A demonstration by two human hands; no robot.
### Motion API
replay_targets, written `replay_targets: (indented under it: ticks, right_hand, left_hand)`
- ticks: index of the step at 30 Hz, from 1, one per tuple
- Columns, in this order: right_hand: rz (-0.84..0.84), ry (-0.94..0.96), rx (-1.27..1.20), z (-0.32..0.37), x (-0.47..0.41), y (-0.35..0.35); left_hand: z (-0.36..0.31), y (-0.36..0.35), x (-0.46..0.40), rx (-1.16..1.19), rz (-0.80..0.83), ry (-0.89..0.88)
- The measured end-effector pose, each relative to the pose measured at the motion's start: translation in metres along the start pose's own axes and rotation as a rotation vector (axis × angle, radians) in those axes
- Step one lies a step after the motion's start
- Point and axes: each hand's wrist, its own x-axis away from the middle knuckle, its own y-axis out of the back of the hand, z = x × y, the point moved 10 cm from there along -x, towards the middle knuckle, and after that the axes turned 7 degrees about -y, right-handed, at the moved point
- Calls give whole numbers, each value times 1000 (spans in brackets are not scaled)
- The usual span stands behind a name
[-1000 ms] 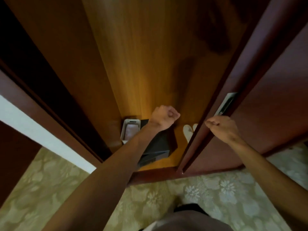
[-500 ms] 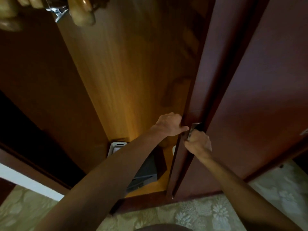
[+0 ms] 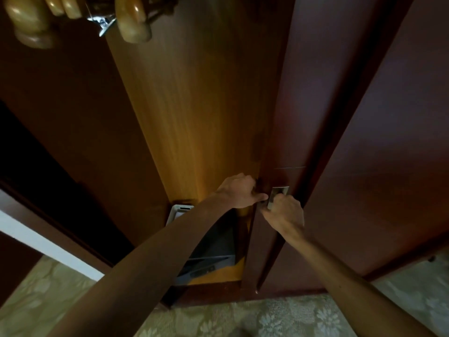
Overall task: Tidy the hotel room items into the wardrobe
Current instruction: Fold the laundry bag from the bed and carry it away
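Wardrobe (image 3: pixel 194 117) stands part open (interior lit), sliding door (image 3: pixel 274 142) gripped at its edge by left hand (image 3: pixel 239 190); right hand (image 3: pixel 284 211) fingers curl into metal handle (image 3: pixel 279 194). Safe (image 3: pixel 213 251) sits on wardrobe floor.

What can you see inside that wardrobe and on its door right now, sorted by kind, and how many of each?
Wooden hangers, their ends at the top: at least 2, the exact number cannot be told
Dark safe on the wardrobe floor: 1
White tray behind the safe: 1
Metal door handle: 1
Hands on the door, left hand and right hand: 2
Total: at least 7
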Motion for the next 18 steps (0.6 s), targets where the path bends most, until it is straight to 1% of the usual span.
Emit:
replay_targets:
  ticks: [6, 12, 18]
  right_hand:
    - [31, 25, -5, 40, 16, -12]
    - [68, 68, -8, 88, 41, -31]
    - [83, 128, 47, 144, 68, -53]
  left_hand:
    - [41, 5, 30, 50, -46, 69]
    - [84, 14, 69, 94, -34, 131]
    - [130, 31, 119, 39, -68, 236]
